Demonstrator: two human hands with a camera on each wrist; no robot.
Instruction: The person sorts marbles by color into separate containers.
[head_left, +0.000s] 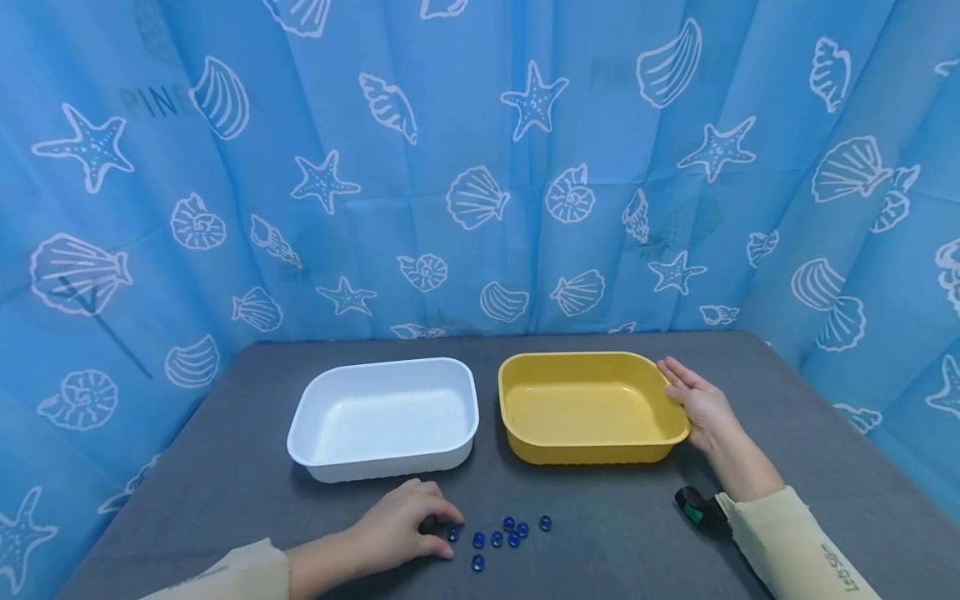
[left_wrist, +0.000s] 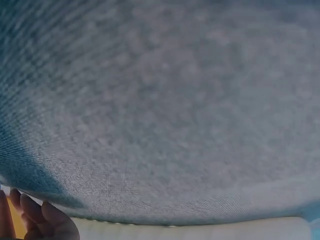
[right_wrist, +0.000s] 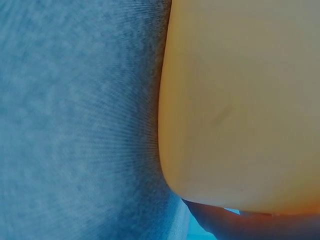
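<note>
The left hand (head_left: 408, 527) has its thumb and fingers curved about one blue bead (head_left: 453, 534), though I can't tell whether they actually pinch it; seven other blue beads (head_left: 497, 539) lie on the grey cloth (head_left: 600, 542) just to that hand's right, with the white tray (head_left: 382, 467) just beyond it. The right hand (head_left: 705, 408), unclenched, lays its extended fingers against the near end of the yellow tray (head_left: 592, 454), which sits to its left.
</note>
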